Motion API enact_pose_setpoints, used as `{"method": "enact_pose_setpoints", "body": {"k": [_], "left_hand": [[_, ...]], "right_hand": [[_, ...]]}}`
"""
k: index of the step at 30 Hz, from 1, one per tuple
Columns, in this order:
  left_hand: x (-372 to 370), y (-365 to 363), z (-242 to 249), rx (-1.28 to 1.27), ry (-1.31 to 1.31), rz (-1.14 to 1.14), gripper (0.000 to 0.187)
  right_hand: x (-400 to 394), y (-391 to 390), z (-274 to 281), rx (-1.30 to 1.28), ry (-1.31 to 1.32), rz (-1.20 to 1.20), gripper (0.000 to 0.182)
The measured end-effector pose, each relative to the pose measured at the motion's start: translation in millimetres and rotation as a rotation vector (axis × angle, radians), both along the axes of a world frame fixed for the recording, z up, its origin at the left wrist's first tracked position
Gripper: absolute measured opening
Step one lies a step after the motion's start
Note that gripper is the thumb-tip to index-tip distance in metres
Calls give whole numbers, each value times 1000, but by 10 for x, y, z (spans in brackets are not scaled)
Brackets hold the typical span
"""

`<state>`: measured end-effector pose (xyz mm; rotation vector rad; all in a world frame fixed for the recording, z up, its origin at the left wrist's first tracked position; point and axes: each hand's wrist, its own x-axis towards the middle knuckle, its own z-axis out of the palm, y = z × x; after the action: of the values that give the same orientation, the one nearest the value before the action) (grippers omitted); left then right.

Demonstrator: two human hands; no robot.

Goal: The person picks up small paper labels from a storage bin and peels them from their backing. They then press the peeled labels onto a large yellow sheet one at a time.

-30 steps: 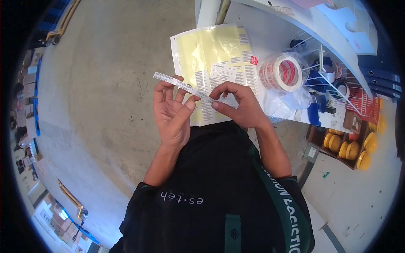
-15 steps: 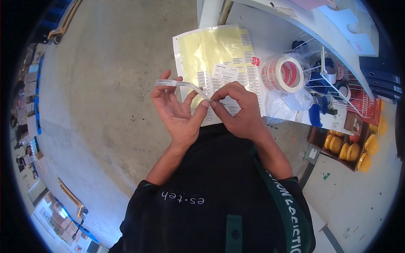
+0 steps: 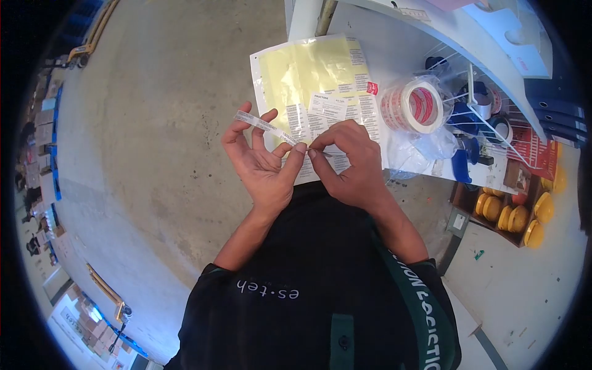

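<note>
A narrow white strip of printed labels (image 3: 265, 127) runs across the fingers of my left hand (image 3: 262, 169). Its lower end is pinched between that hand's thumb and forefinger. Opposite, my right hand (image 3: 354, 163) is closed, thumb and forefinger pinching the strip's end right beside the left thumb. A small piece of it pokes out past the right fingertips. Behind both hands lies a label sheet (image 3: 296, 65), its yellow backing bare over much of the upper part and printed labels left along the right and lower parts. A white printed card (image 3: 328, 106) rests on the sheet.
Rolls of packing tape in clear plastic (image 3: 419, 108) stand right of the sheet, near a white wire rack (image 3: 475, 92). A curved white shelf edge (image 3: 431, 31) overhangs the table. Yellow hard hats (image 3: 512, 219) sit in a box at the right. A red basket (image 3: 536, 154) is nearby.
The strip has straightened and slanted downward across my left fingers. A small end piece now shows past my right fingertips. Both hands stay in nearly the same place.
</note>
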<state>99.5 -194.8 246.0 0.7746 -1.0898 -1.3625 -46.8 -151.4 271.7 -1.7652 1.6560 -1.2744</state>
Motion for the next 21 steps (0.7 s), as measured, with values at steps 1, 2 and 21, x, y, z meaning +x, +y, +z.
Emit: {"method": "enact_pose_setpoints", "body": {"k": [1,2,21], "left_hand": [[-2,-1,-1,0,1,0,81],[-2,0,-2,-18,12,-8,81],[14,-43,-52,50,-15,193,81]], "right_hand": [[13,1,0,0,1,0,10],[29,4,-4,5,-24,-15,11],[105,104,-113,-135,94,-171,13]]}}
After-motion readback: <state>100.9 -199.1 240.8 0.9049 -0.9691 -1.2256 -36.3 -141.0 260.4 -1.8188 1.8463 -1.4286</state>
